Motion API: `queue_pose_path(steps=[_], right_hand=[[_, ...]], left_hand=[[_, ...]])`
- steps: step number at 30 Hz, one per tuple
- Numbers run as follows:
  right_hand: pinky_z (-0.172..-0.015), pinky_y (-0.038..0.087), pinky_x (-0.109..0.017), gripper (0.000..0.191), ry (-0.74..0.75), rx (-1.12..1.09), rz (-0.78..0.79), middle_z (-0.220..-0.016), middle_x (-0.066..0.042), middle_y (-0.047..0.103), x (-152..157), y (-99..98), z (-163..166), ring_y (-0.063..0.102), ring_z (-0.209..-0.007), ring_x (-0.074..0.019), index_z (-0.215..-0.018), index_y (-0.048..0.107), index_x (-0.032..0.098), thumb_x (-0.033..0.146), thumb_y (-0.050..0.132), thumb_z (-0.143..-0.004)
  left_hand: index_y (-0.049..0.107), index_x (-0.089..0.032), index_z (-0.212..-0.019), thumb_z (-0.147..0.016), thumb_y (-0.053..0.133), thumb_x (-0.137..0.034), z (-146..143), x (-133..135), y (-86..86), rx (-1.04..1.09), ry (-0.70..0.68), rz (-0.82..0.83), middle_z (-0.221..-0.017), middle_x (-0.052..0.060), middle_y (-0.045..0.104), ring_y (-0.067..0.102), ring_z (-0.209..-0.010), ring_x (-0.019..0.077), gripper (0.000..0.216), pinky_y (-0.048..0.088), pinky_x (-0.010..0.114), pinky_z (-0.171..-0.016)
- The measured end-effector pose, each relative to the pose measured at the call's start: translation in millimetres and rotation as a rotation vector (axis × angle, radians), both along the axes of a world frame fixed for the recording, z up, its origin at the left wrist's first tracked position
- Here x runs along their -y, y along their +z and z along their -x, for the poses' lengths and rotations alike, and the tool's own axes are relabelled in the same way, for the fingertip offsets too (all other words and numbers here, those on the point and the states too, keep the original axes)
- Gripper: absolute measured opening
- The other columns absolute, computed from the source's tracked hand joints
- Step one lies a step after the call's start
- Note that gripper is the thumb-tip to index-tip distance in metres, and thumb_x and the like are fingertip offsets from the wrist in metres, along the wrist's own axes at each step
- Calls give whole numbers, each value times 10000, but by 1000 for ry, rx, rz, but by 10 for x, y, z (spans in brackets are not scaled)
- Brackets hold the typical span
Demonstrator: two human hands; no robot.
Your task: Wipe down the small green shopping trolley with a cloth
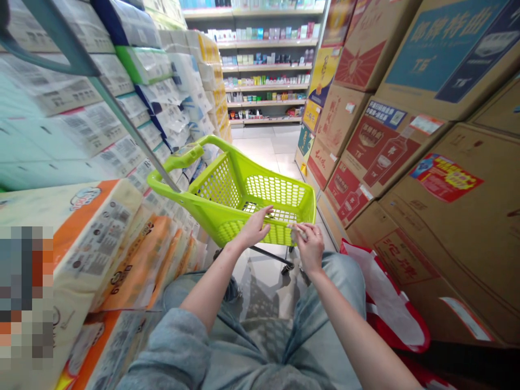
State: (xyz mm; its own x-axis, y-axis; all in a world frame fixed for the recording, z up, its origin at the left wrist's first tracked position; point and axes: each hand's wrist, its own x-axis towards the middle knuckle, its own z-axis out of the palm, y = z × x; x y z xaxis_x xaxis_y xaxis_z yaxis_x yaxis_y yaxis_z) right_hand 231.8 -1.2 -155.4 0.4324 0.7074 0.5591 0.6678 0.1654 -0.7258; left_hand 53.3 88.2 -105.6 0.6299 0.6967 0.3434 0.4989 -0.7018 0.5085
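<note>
2 hands at a green cart, a small crumpled wipe in the right.
The right hand pinches the wipe in bunched fingers by the cart's near side, probably for a firm hold; the left hand, fingers loosely spread, holds nothing, its contact unclear. The cart stands before the knees, seemingly for easy reach, between paper packs and cartons.

Blue-printed ctn, upr R, reads "郎牌特曲" w/ "T6" below.
</note>
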Motion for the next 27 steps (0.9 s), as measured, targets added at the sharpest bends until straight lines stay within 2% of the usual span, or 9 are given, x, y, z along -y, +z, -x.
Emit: queue_pose_path(steps=[2, 5, 7, 10, 14, 18, 22, 24, 27], right_hand=[[-881, 447, -389, 266, 44, 122, 35, -1022, -100, 614, 4, -18, -160, 535, -1000, -228, -948, 682, 205, 392, 507, -873], [-907, 432, -409, 270, 110, 237, 75, -1072, -99, 630, -13, -73, -351, 509, -1056, -237, -931, 670, 210, 401, 484, -888], [-915, 426, -405, 265, 125, 261, 71, -1044, -96, 637, -40, -105, -409, 502, -1064, -233, -930, 659, 203, 388, 473, -895], [-893, 428, -402, 251, 28, 239, 57, -1039, -104, 592, -100, -138, -376, 490, -1031, -233, -907, 662, 193, 368, 483, -887], [-848, 434, -415, 239, -102, 212, 52, -1007, -101, 510, -211, -148, -145, 456, -963, -233, -860, 679, 189, 342, 495, -876], [-863, 433, -411, 212, -61, 227, 10, -1005, -96, 504, -357, -94, 212, 436, -986, -236, -842, 680, 200, 313, 504, -878], [-909, 420, -404, 189, 43, 281, 19, -1043, -101, 542, -455, -18, 451, 433, -1040, -244, -845, 666, 207, 290, 501, -885], [-929, 416, -400, 188, 80, 294, 19, -1058, -106, 561, -451, -17, 427, 445, -1056, -236, -861, 643, 193, 280, 480, -896], [-954, 406, -412, 181, 69, 294, 14, -1060, -117, 584, -386, -85, 195, 471, -1062, -227, -888, 598, 173, 267, 445, -908]], left_hand=[[468, -178, -1257, -854, 403, -191, 228, -92, 88, -20, 63, -94, -1229, 89, 566, 498, -1140, 191, 409, 366, 356, -995], [606, -201, -1042, -910, 378, -285, 537, -217, 190, -212, 265, -260, -1076, 76, 627, 533, -1049, 219, 277, 284, 442, -1043], [618, -206, -995, -918, 380, -347, 648, -259, 215, -366, 268, -314, -963, 77, 637, 540, -987, 225, 288, 317, 420, -996], [606, -207, -960, -927, 354, -379, 654, -258, 209, -477, 303, -361, -932, 85, 631, 527, -950, 237, 307, 345, 402, -912], [592, -218, -957, -937, 322, -351, 572, -236, 194, -496, 319, -365, -927, 78, 627, 515, -947, 236, 302, 317, 400, -905], [586, -219, -946, -943, 307, -341, 567, -244, 187, -495, 314, -371, -923, 75, 623, 507, -941, 233, 304, 306, 392, -907], [574, -213, -935, -946, 309, -328, 578, -246, 174, -515, 332, -399, -913, 65, 621, 505, -919, 229, 289, 309, 382, -896], [572, -211, -934, -945, 313, -328, 573, -239, 170, -515, 333, -400, -910, 66, 620, 504, -917, 228, 285, 308, 381, -897], [572, -209, -930, -947, 305, -325, 552, -226, 171, -505, 334, -394, -911, 71, 618, 504, -919, 228, 291, 307, 382, -900]])
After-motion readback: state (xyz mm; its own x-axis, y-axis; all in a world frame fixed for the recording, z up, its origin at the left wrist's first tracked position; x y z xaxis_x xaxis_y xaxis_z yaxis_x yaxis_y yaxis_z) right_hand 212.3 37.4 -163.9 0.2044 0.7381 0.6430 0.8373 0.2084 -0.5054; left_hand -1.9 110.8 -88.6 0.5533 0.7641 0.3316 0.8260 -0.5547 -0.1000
